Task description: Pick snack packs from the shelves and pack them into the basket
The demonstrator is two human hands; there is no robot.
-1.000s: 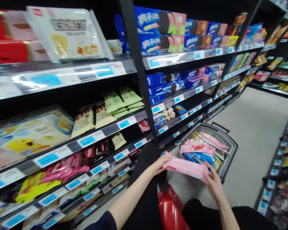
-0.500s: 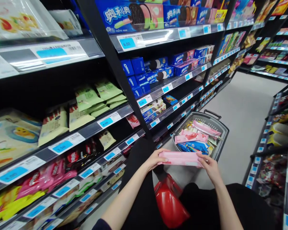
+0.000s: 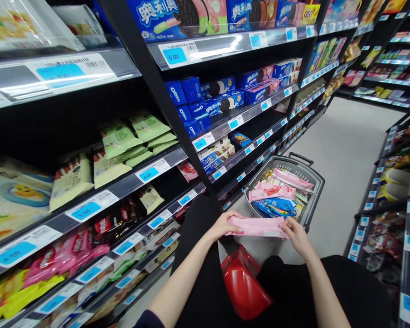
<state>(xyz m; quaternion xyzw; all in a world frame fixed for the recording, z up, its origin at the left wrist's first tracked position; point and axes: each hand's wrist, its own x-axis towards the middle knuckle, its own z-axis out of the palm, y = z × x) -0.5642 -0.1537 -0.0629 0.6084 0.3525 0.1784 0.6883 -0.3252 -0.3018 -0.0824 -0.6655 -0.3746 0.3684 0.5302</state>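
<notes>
Both my hands hold a long pink snack packet [image 3: 256,226] level in front of me. My left hand [image 3: 222,225] grips its left end, and my right hand [image 3: 294,232] pinches its right end. Just beyond the packet a grey shopping basket [image 3: 312,182] stands on the floor, filled with more pink packets [image 3: 271,192] and a blue packet [image 3: 275,207]. My black-clothed knees and a red stool [image 3: 244,282] lie below my hands.
Shop shelves run along the left with blue biscuit boxes [image 3: 198,102], green packets [image 3: 136,136], cream packets [image 3: 71,180] and pink bags [image 3: 64,255], all above blue price tags. Another shelf unit [image 3: 392,205] stands on the right. A pale floor aisle [image 3: 348,150] runs ahead.
The packet has tilted from slanted to level and shows its narrow edge. My view has dropped and shifted right along the shelves. Both hands keep their hold.
</notes>
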